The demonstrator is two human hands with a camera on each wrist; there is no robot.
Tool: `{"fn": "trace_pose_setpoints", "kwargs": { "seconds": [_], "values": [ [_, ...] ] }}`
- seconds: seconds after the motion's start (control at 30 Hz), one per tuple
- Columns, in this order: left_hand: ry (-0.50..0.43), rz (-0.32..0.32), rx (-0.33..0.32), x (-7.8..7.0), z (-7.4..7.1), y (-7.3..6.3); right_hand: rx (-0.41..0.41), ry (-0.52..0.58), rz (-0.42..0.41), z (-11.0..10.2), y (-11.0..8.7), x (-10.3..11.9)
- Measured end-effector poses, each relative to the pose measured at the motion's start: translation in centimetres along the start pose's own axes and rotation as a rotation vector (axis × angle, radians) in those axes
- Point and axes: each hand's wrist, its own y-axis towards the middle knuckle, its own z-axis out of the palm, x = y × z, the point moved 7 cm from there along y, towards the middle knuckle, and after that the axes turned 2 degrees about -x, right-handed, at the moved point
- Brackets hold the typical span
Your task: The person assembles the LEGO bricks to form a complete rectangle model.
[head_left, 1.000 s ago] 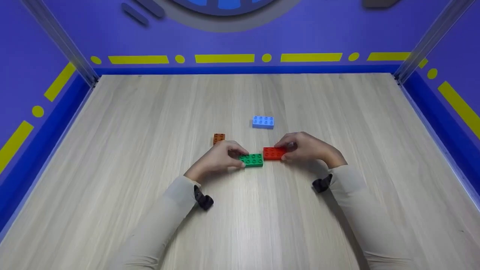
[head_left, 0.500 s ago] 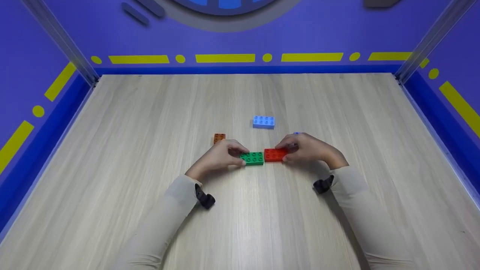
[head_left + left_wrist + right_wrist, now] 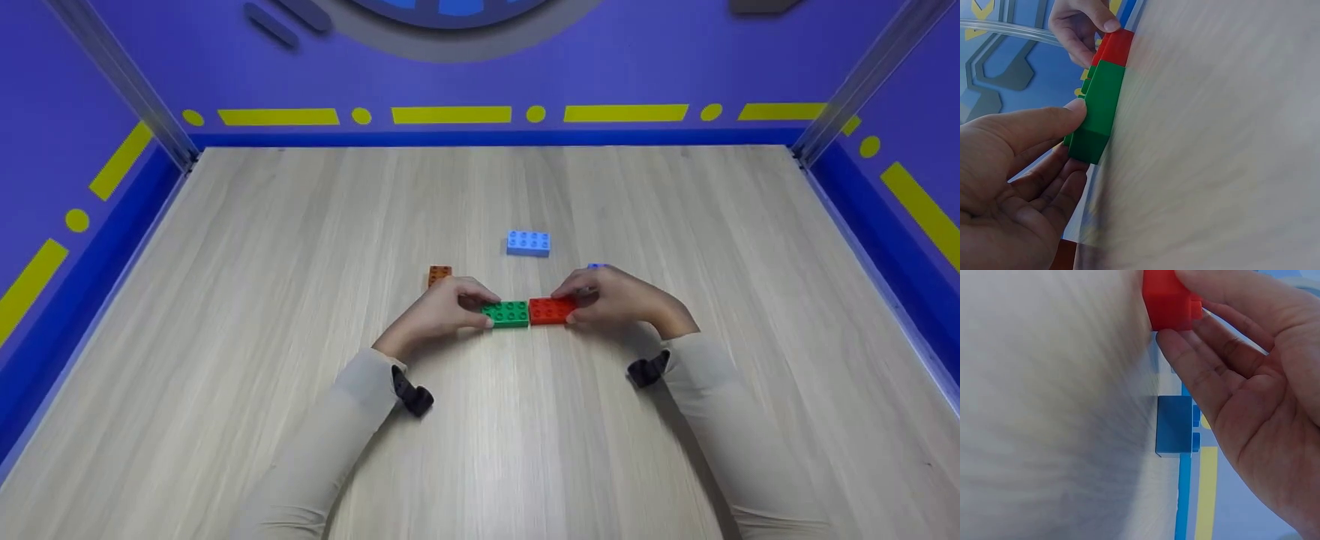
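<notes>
Thumb and fingers of my left hand (image 3: 442, 311) pinch a green toy building brick (image 3: 510, 314) by its left end. My right hand (image 3: 626, 300) pinches a red toy building brick (image 3: 550, 310) by its right end. Both bricks lie studs up on the wooden table, end to end in one line, the green on the left. In the left wrist view the green brick (image 3: 1098, 109) meets the red brick (image 3: 1117, 48) with their ends together. Part of each brick is covered by the fingers.
A light blue brick (image 3: 528, 244) lies beyond the two hands. An orange-brown brick (image 3: 439, 275) sits just behind my left hand. Behind my right hand is a blue brick (image 3: 1174, 426), mostly hidden in the head view. Blue-purple walls surround the table (image 3: 480, 450).
The green brick has slid slightly away from me, the red one slightly toward me, so they now line up. The blue brick behind my right hand has come into view.
</notes>
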Motion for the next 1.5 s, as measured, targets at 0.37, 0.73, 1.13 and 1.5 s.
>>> {"fn": "trace_pose_setpoints", "kwargs": {
  "seconds": [0.37,0.73,1.13,1.5],
  "values": [
    [-0.006,-0.002,-0.005,0.2,-0.23,-0.02,0.012,0.019,-0.001,0.36,0.35,0.04],
    [-0.004,0.005,-0.007,0.12,-0.31,-0.22,0.015,0.023,0.015,0.53,0.51,0.06],
    [-0.009,-0.019,0.006,0.09,-0.04,0.0,0.046,0.008,0.075,0.32,0.43,0.05],
    [0.018,-0.037,0.01,-0.05,-0.01,0.07,0.055,0.015,0.086,0.11,0.53,-0.22]
  ]
}}
